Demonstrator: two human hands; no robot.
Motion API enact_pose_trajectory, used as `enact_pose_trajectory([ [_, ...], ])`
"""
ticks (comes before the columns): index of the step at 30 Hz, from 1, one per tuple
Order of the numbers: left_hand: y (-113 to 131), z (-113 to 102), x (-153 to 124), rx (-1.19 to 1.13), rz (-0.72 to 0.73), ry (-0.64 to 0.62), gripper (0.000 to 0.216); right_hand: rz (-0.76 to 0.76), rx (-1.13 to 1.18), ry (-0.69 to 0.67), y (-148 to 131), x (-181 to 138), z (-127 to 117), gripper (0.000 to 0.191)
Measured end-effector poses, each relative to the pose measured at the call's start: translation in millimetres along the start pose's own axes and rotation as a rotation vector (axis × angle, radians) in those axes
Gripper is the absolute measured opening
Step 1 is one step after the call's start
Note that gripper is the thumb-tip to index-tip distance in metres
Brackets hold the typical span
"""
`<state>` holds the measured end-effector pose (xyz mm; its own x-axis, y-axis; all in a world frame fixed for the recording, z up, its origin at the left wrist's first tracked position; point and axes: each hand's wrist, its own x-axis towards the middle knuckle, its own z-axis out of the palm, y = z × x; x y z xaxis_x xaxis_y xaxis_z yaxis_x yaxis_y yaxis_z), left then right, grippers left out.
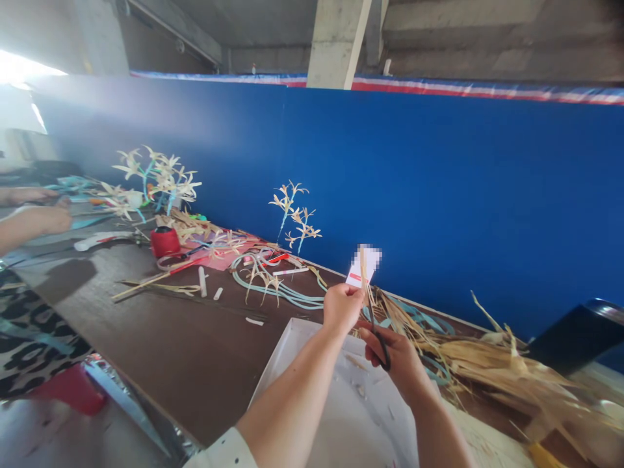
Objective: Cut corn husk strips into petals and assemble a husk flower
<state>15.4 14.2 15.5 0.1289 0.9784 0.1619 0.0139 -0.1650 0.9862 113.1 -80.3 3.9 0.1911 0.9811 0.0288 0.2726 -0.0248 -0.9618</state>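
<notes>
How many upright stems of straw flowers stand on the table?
2 groups: a large straw flower cluster at the far left, a small straw flower stem against the blue wall. More may be hidden.

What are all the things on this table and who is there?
white card: one, white with a red mark, held up in the left hand
scissors: one, dark, in the right hand
dry straw pile: one, tan, right of the hands
white tray: one, under the hands
straw flowers: two bunches, pale, standing by the blue wall
red tape roll: one, table middle left
teal cords: several, coiled mid-table
another person's arm: far left
left hand: pinching the card
right hand: holding the scissors
</notes>
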Motion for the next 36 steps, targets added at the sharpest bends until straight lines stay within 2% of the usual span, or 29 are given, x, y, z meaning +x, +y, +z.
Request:
enact_pose_trajectory([
  [12,-1,-3,2,0.001,-0.028,-0.044,0.022,0.005,-0.036,-0.004,-3,-2,-1,0.048],
  [23,11,-6,-8,0.246,0.051,-0.096,0.023,0.014,-0.024,0.038,-1,-1,0,0.049],
  [36,14,-9,-8,0.244,0.021,-0.104,0.024,0.006,-0.020,0.057,-3,-2,2,0.048],
])
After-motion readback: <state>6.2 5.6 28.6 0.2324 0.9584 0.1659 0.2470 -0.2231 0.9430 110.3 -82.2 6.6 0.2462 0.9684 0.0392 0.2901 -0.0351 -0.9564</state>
